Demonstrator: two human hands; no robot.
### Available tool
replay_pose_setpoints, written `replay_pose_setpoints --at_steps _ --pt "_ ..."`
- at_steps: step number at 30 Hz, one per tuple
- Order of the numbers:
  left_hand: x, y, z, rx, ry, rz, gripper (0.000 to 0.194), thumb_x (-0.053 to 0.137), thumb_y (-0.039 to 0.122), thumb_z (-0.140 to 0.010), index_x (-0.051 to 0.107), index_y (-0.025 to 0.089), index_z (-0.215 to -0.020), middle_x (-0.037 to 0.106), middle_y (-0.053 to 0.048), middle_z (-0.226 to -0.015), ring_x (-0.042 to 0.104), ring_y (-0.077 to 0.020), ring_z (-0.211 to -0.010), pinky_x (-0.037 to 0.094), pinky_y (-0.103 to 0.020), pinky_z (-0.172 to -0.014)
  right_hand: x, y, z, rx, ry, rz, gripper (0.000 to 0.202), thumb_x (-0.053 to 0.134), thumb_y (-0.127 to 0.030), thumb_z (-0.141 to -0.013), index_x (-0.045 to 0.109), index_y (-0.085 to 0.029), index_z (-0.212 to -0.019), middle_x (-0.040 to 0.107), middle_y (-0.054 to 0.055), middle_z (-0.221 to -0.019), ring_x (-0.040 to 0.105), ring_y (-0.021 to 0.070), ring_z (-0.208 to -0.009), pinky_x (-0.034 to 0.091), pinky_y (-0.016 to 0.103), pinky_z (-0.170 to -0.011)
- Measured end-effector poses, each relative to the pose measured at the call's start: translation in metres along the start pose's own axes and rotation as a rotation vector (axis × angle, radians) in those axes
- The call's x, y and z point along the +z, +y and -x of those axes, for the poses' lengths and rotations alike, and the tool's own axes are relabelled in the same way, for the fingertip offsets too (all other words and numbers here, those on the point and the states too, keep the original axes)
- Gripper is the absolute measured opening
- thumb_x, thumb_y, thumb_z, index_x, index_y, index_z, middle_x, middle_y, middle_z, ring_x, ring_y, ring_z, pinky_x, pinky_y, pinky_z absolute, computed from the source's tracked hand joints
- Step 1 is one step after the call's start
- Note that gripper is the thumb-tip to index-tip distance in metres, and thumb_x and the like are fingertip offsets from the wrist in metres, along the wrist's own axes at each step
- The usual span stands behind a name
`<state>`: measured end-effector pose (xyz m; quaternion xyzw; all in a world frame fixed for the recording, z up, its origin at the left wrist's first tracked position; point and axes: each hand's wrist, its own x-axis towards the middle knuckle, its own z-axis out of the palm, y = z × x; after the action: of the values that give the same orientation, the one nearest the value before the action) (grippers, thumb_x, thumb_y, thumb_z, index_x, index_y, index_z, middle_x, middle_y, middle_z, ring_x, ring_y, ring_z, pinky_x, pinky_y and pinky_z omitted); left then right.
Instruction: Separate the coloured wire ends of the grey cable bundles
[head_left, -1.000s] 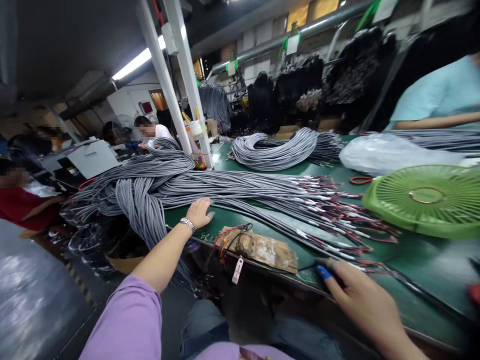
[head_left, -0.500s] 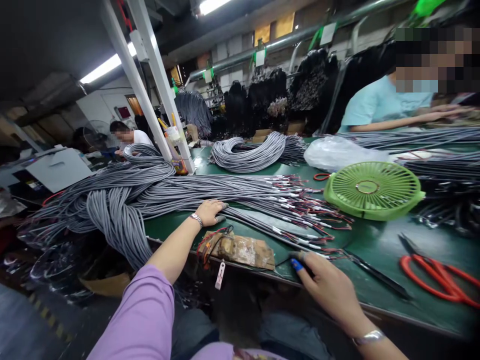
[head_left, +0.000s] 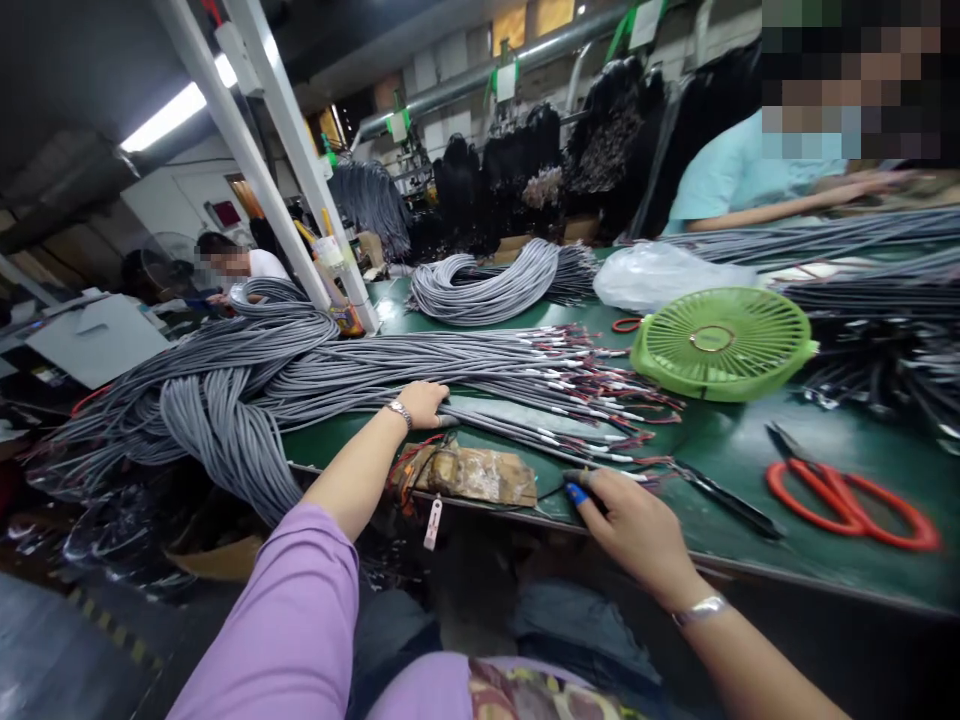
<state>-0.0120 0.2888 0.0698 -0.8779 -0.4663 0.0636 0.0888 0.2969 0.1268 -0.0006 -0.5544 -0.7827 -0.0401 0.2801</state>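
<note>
Long grey cables (head_left: 390,362) lie in a thick bundle on the green table, their white-banded ends and thin red and dark wires pointing right. My left hand (head_left: 421,404) is closed over several cables at the near edge of the bundle; dark covers show on its fingertips. Closer to me, my right hand (head_left: 634,525) has thumb and fingers pinched together at a thin black wire (head_left: 551,492). Blue tape wraps its thumb. Between the hands, a taped piece of cardboard (head_left: 491,476) sits at the table edge with wires at its left end.
Right of my right hand lie black-handled tweezers (head_left: 731,500) and red-handled scissors (head_left: 847,495). A green fan (head_left: 724,345) stands behind them, beside a clear plastic bag (head_left: 660,278). A coiled cable bundle (head_left: 480,290) lies farther back. A person in light blue (head_left: 739,185) sits across the table.
The view has shifted, so the table appears higher and farther left. My left hand has edged slightly right along the cables, its fingers drawn closer together. My right hand stays by the black wire.
</note>
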Motion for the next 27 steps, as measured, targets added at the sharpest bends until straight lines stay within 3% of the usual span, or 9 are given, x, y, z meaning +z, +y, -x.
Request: replay_pose_setpoints --at_steps 5,11,17,20,24,27 --pt "-0.003 0.011 0.002 -0.028 -0.025 -0.039 0.041 0.056 0.043 -0.075 0.056 0.014 -0.104 0.067 -0.015 -0.095 0.063 -0.0302 -0.090 0.047 -0.038 -0.078 -0.005 -0.006 -0.002 0.038 -0.017 -0.034 0.023 0.045 -0.028 -0.090 0.065 -0.018 -0.096 0.065 0.006 -0.085 0.059 0.0204 -0.083 0.043 0.029 -0.071" --pt "-0.009 0.014 0.001 -0.008 -0.070 -0.054 0.044 0.059 0.028 -0.070 0.054 0.017 -0.112 0.065 -0.014 -0.108 0.064 -0.0273 -0.094 0.047 -0.035 -0.079 -0.010 -0.009 -0.003 0.078 -0.048 -0.045 0.021 0.047 -0.023 -0.088 0.065 -0.019 -0.097 0.065 0.006 -0.089 0.058 0.0193 -0.086 0.042 0.028 -0.075" --pt "-0.017 0.020 0.003 -0.058 -0.112 -0.020 0.035 0.059 0.023 -0.066 0.061 0.020 -0.101 0.070 -0.010 -0.090 0.065 -0.0273 -0.087 0.047 -0.035 -0.076 -0.008 -0.008 -0.004 0.076 -0.041 -0.031 0.021 0.046 -0.024 -0.088 0.065 -0.019 -0.097 0.066 0.006 -0.089 0.060 0.0198 -0.086 0.042 0.029 -0.074" --pt "-0.026 0.024 0.012 -0.123 -0.041 0.034 0.023 0.059 0.023 -0.066 0.063 0.021 -0.088 0.070 -0.008 -0.092 0.064 -0.0270 -0.090 0.046 -0.035 -0.078 -0.005 -0.006 -0.003 0.054 -0.009 -0.017 0.023 0.044 -0.026 -0.089 0.065 -0.019 -0.095 0.066 0.006 -0.087 0.060 0.0203 -0.084 0.043 0.029 -0.072" --pt "-0.044 0.026 0.035 -0.255 0.144 0.146 0.025 0.053 0.023 -0.072 0.062 0.022 -0.095 0.069 -0.006 -0.097 0.062 -0.0244 -0.094 0.045 -0.032 -0.079 0.001 -0.002 -0.002 0.003 0.036 -0.005 0.025 0.043 -0.030 -0.088 0.065 -0.019 -0.092 0.066 0.007 -0.083 0.061 0.0213 -0.079 0.043 0.030 -0.065" --pt "-0.052 0.028 0.061 -0.344 0.262 0.240 0.020 0.051 0.025 -0.076 0.061 0.021 -0.093 0.069 -0.004 -0.089 0.062 -0.0210 -0.086 0.046 -0.030 -0.074 0.005 0.000 -0.001 -0.028 0.037 -0.013 0.024 0.043 -0.032 -0.086 0.063 -0.020 -0.084 0.064 0.006 -0.076 0.060 0.0227 -0.071 0.040 0.031 -0.056"
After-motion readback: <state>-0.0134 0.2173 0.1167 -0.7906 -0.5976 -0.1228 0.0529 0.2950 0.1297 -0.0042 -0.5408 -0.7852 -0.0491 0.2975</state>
